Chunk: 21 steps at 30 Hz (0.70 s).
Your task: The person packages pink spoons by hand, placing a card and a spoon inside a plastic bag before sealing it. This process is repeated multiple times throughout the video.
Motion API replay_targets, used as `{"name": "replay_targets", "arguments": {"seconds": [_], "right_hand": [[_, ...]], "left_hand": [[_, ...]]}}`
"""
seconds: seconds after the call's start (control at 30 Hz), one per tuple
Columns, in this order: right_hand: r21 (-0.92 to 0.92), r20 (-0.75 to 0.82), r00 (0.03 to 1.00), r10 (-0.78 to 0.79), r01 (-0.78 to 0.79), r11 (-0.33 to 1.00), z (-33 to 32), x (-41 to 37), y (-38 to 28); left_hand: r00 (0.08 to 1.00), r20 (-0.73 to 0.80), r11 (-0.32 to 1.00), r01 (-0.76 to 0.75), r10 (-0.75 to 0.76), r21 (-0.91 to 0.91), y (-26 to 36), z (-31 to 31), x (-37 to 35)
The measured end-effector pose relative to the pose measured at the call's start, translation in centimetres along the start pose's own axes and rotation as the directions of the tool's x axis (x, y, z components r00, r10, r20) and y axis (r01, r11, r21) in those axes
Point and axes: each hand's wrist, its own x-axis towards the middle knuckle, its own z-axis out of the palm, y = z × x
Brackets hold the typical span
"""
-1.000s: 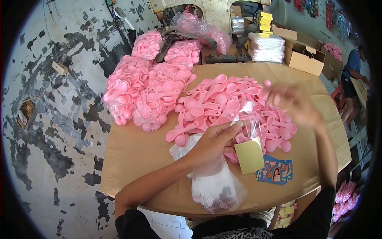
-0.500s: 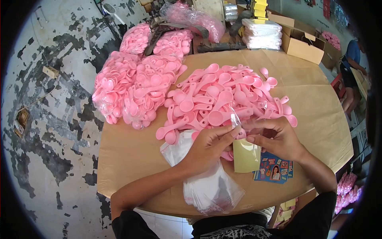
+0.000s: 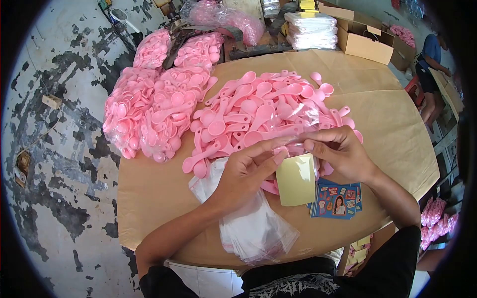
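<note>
My left hand (image 3: 250, 171) and my right hand (image 3: 343, 153) pinch the upper part of a small clear plastic bag between them. A pale yellow card (image 3: 295, 184) hangs below my fingertips, with glare on the film over it. Pink plastic shows at the fingers, but my hands hide most of it. Just beyond lies a heap of pink plastic spoons (image 3: 263, 111). Under my left wrist rests a stack of clear bags (image 3: 256, 226). Printed blue cards (image 3: 337, 202) lie below my right hand.
Bulging bags of pink spoons (image 3: 169, 107) line the table's left edge. At the back stand a stack of clear packets (image 3: 311, 31) and an open cardboard box (image 3: 366, 42). Another person (image 3: 431, 69) sits at the far right. Brown paper (image 3: 397, 129) covers the table.
Both hands have shifted slightly left and up in view with the bag, and the yellow card faces me more squarely. The whole scene has shifted a little as the head moved.
</note>
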Motion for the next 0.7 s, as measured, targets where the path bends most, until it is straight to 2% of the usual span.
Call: {"name": "replay_targets", "arguments": {"seconds": [0.03,0.17,0.23,0.33,0.43,0.53,0.63,0.7], "right_hand": [[-0.002,-0.002,1.0,-0.006,0.006,1.0,-0.1,0.0,0.1],[-0.164,0.036,0.967,-0.253,0.255,0.953,-0.4,0.7,0.8],[-0.218,0.114,0.91,-0.4,0.415,0.883,-1.3,1.0,1.3],[-0.413,0.276,0.821,-0.499,0.571,0.71,-2.6,1.5,1.2],[-0.396,0.286,0.834,-0.471,0.551,0.735,-3.0,1.5,1.5],[-0.442,0.327,0.805,-0.494,0.593,0.673,-2.9,1.3,1.3],[-0.484,0.356,0.792,-0.496,0.61,0.627,-2.6,1.2,0.8],[-0.512,0.366,0.794,-0.486,0.608,0.607,-2.6,1.1,0.6]], "left_hand": [[1.0,0.0,1.0,-0.008,0.008,0.0,-0.1,0.0,0.0],[1.0,0.0,0.998,0.014,-0.014,-0.067,0.1,-0.2,-0.2],[1.0,0.014,0.999,0.002,-0.001,-0.053,0.6,-0.2,-0.2],[0.998,0.048,0.999,-0.044,0.042,0.033,-0.3,-0.9,-0.1],[0.994,0.077,0.983,-0.095,0.084,0.157,-0.3,-0.9,-0.3],[0.994,0.08,0.98,-0.09,0.077,0.176,-0.5,-1.2,-0.3],[0.989,0.136,0.997,-0.059,0.066,-0.055,-0.7,-1.6,-0.5],[0.993,0.112,0.994,-0.059,0.049,0.089,-0.1,-1.2,-0.5]]}}
